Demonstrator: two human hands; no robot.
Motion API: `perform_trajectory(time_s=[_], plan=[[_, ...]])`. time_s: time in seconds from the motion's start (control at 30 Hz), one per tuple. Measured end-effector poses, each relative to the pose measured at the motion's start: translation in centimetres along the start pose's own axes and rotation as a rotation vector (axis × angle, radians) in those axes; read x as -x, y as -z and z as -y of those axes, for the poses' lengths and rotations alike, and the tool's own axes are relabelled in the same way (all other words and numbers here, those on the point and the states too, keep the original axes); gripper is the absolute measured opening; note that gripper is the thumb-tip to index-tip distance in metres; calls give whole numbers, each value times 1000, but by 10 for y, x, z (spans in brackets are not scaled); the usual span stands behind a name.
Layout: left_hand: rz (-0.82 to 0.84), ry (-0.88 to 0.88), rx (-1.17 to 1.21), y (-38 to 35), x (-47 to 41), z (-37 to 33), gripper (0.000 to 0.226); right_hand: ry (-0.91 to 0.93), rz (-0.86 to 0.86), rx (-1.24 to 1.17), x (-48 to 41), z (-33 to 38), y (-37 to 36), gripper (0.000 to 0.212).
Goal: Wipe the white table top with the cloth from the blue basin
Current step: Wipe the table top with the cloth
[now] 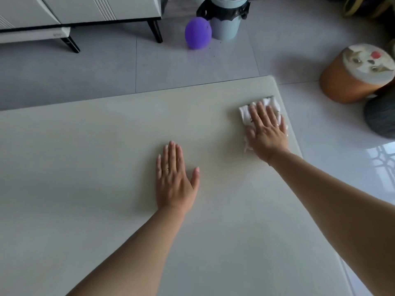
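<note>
Both forearms are bare, with no sleeve showing up to the frame's edge. The left hand [174, 178] wears a thin gold ring [166, 169] on its ring finger. The right hand [267, 130] wears a similar thin gold band [276, 124]. Fingernails are short and unpainted.

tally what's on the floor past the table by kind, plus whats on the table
round purple balloon: 1
grey-blue plastic bin: 1
round padded stools: 2
white crumpled cloth on white table top: 1
total: 5
</note>
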State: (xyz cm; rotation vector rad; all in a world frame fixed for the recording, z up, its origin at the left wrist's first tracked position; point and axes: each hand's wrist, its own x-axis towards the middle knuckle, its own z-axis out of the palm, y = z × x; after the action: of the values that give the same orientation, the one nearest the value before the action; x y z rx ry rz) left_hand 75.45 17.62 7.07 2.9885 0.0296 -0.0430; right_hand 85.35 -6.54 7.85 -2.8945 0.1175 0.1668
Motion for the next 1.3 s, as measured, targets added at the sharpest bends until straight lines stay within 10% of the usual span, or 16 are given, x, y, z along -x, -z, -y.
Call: perform_trajectory(time_s=[0.13, 0.37, 0.63, 0.87, 1.07, 1.3], plan=[[30, -2, -42, 0, 0, -2, 72, -151, -1, -32, 28, 40, -11, 67], [-12, 23, 57, 10, 56, -25, 69, 337, 50, 74, 99, 30, -18, 61], [61, -81, 56, -6, 129, -42, 71, -152, -9, -49, 143, 32, -21, 70], [75, -78, 93, -4, 126, -43, 71, 257, 90, 81, 199, -5, -13, 61], [45, -73, 125, -5, 127, -43, 70, -201, 17, -38, 217, 17, -21, 69], [7, -87, 144, -5, 127, -43, 69, 167, 58, 40, 277, -7, -24, 60]])
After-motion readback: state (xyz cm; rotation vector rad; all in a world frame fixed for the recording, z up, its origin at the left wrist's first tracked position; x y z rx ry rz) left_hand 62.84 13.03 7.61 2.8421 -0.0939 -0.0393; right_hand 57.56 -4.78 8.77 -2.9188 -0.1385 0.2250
